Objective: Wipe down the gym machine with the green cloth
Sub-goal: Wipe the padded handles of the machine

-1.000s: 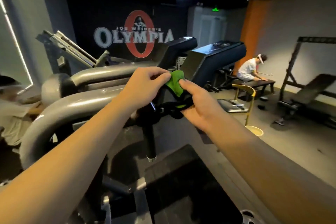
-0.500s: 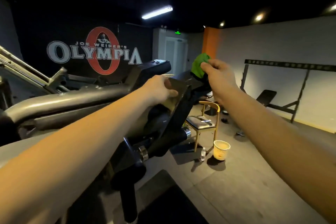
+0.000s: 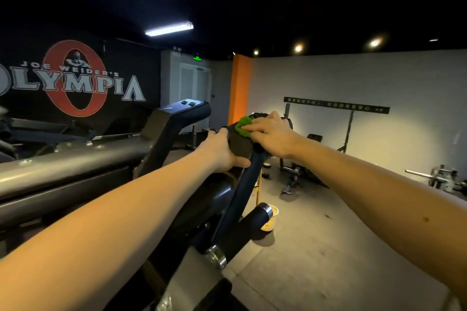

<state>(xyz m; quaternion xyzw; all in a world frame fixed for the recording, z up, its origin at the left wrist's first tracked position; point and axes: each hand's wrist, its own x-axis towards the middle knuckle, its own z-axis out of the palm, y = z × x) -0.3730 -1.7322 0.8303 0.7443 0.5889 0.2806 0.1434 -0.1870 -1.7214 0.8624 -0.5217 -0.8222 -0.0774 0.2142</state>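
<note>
Green cloth bunched at the top edge of the dark pad of the gym machine, pinned under curled fingers of the right hand, pad's left edge gripped by the left hand, thumb wrapped across

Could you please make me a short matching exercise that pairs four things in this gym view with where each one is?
Things:
1. green cloth
2. left hand
3. cup
4. orange pillar

Places:
A. on the floor beside the machine
B. against the far wall
C. under the right hand
D. gripping the machine's dark panel

Pairs: 1-C; 2-D; 3-A; 4-B
</note>
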